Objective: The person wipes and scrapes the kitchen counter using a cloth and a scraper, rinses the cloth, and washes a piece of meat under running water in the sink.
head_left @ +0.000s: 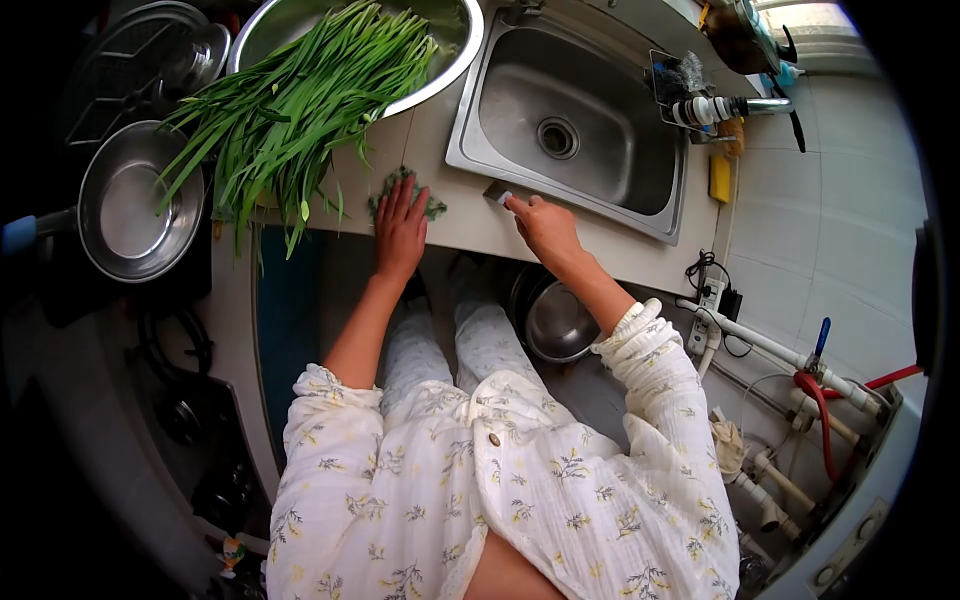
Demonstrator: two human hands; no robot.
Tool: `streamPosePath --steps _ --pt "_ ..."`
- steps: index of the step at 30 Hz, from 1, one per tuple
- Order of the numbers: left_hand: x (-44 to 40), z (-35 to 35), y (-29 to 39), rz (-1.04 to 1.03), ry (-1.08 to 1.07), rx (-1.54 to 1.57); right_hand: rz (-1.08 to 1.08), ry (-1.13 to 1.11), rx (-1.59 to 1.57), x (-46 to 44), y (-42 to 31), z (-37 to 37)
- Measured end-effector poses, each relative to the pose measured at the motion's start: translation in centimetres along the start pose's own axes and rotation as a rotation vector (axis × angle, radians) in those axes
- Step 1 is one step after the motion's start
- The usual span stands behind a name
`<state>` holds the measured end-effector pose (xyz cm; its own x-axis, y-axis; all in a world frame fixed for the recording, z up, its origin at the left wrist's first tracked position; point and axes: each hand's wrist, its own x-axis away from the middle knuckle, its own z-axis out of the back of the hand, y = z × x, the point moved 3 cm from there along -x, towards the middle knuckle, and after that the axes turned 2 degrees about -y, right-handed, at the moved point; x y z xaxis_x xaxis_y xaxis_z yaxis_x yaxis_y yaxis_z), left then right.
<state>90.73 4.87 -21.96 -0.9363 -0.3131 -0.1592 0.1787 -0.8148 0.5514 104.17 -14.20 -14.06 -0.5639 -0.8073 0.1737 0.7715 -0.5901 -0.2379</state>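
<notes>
My left hand (400,228) lies palm down with fingers stretched over a crumpled green-and-whitish patch (436,206), perhaps a cloth, at the front of the counter. Its kind is hard to make out under my fingers. My right hand (545,230) is closed on a small flat tool (497,192) with a grey blade-like end, which touches or nearly touches the counter by the sink's front left corner. Most of this tool is hidden in my fist. Long green garlic chives (310,95) spill over the rim of a large metal bowl (470,40) to the left.
A stainless sink (590,110) is set into the pale counter (600,235). At left stands a metal pan (140,205). Beyond the sink are a dish rack (700,100) and a yellow sponge (719,178). Below right are a power strip (706,312) and pipes (770,345).
</notes>
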Motion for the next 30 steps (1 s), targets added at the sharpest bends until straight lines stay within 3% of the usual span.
streamPosePath --steps 14,18,30 --pt "-0.1 0.3 -0.1 0.001 -0.027 -0.008 0.070 -0.031 0.022 -2.6 -1.9 0.0" --pt "0.0 0.2 -0.2 0.002 -0.017 -0.009 0.004 -0.113 0.078 -1.1 -0.3 0.7" --pt "0.0 0.2 -0.2 -0.003 0.000 0.026 0.060 -0.041 0.042 -4.0 -2.9 -0.2"
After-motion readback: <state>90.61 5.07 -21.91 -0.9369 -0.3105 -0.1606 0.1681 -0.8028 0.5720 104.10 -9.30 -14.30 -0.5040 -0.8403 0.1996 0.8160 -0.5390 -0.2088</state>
